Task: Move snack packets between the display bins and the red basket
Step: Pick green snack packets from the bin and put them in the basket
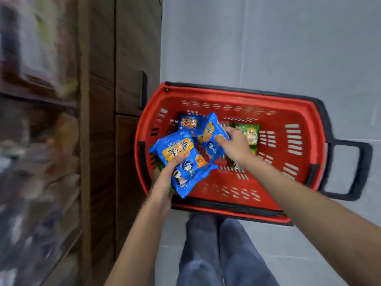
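A red basket (288, 120) with black handles stands on the grey tiled floor in front of me. My left hand (167, 178) grips a blue snack packet (183, 162) over the basket's near left corner. My right hand (233, 143) reaches into the basket and pinches a second blue packet (210, 137), which is tilted up. A third blue packet (188, 122) lies behind it on the basket floor. Green packets (250, 135) lie under and beside my right hand, partly hidden by it.
A brown wooden cabinet side (127, 79) stands just left of the basket. Further left, display shelves with packets (37, 141) are blurred. My legs in grey trousers (216, 254) are below the basket. A black pull handle (350, 170) sticks out at the right.
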A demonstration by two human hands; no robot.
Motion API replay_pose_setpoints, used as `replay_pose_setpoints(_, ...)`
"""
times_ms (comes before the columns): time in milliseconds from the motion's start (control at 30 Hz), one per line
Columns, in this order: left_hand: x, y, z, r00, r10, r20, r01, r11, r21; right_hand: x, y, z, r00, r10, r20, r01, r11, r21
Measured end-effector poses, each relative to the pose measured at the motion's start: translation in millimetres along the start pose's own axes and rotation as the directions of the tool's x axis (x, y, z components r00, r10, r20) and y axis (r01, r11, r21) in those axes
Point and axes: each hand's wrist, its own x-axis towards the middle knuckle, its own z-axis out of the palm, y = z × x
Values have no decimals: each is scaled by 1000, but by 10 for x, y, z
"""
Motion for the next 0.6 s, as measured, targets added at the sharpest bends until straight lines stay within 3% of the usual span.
replay_pose_setpoints(100, 344, -133, -89, 998, 8, -64, -10, 1000, -29, 476, 177, 340, 988, 154, -29, -149, 981, 127)
replay_pose_setpoints(200, 514, -210, -194, 995, -20, -97, 13, 998, -66, 778, 277, 652, 951, 309, 15, -293, 882, 368)
replay_pose_setpoints(267, 580, -224, -253, 995, -11, -101, 5, 998, -62, 920, 335, 804, 927, 374, 43, -355, 832, 426)
replay_pose_setpoints(467, 764, -213, -360, 997, -1, -78, -1, 999, -32, 1161, 361, 1079, 924, 370, 99, -368, 785, 498)
replay_pose_setpoints(600, 841, -233, -405, 999, 8, -42, -9, 1000, -6, 1230, 436, 1227, 919, 392, 34, -344, 758, 555)
